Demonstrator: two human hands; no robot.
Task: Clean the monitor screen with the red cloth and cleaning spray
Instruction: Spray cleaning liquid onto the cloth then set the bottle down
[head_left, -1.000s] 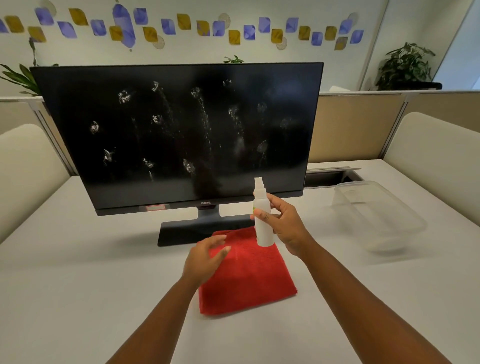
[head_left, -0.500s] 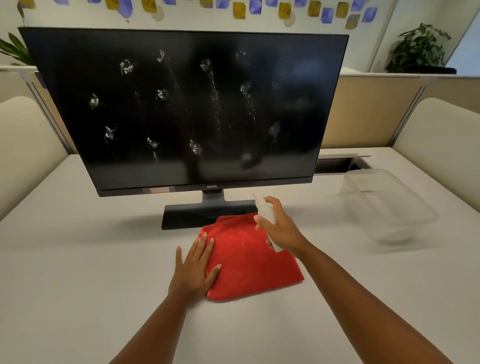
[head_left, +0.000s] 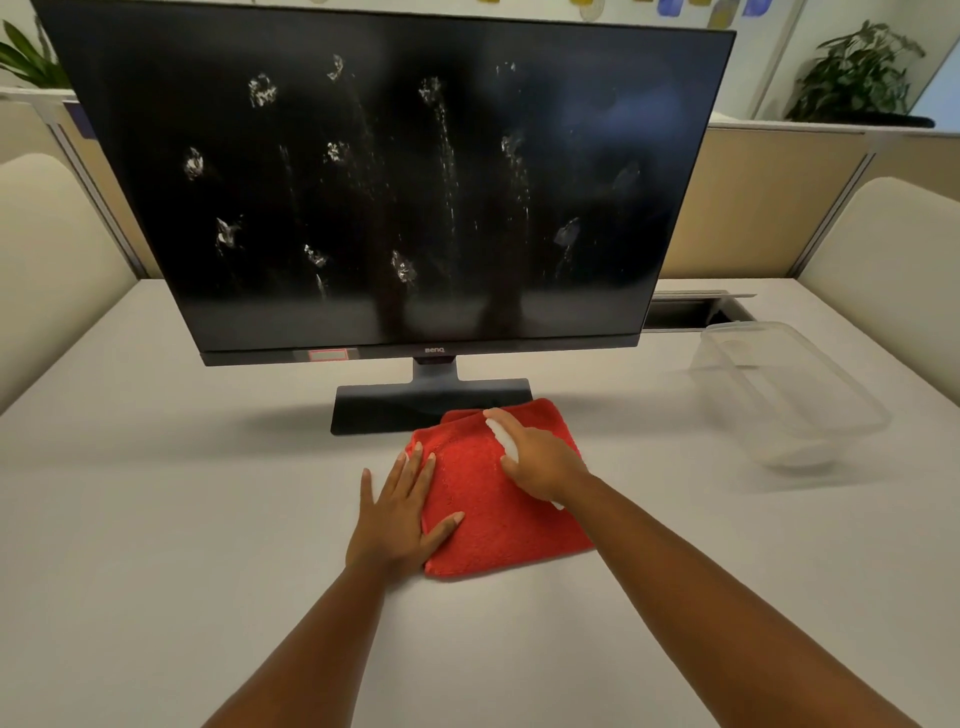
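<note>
Pale grey and matte, the desk (head_left: 156, 519) stretches out before us, with tan partition panels and cream padded seat backs at its far edges. At the far middle stands the monitor (head_left: 597, 182), a wide black glossy rectangle on a flat dark base (head_left: 395, 410); its screen carries white blotches of spray with thin streaks running down from them (most of them across the left and centre). Just in front of the base lies the red cloth (head_left: 493, 525), a folded square of nubby towelling, its far corner overlapping the base.

Our left hand (head_left: 397, 512) lies flat with straight, spread fingers, palm on the desk and fingers and thumb pressing the cloth's left edge. Our right hand (head_left: 540, 460) curls around the spray bottle (head_left: 503, 439), a slim white plastic cylinder held tilted low over the cloth; only its upper part shows beyond the fingers.

To the right sits a clear plastic container (head_left: 789, 395), rectangular with rounded corners. Beyond it a dark rectangular cable slot (head_left: 685, 312) is cut into the desk. Leafy plants (head_left: 857, 73) stand behind the partitions.
</note>
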